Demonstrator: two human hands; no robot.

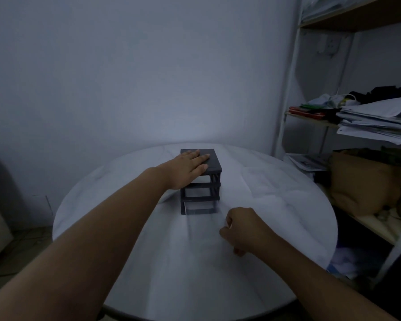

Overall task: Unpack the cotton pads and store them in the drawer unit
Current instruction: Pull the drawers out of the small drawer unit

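A small dark grey drawer unit stands upright near the middle of a round white table. Its three front slots look like open frames, and I cannot make out drawers in them. My left hand lies flat on the unit's top, fingers stretched out and pointing right. My right hand is curled into a fist just above the table, a little in front of the unit and to its right. Nothing clear shows inside the fist. No cotton pads or their pack are in view.
A white wall rises behind the table. On the right stands a shelf rack holding stacked papers, clothes and a brown bag, close to the table's right edge. Dim light blurs the tabletop in front of the unit.
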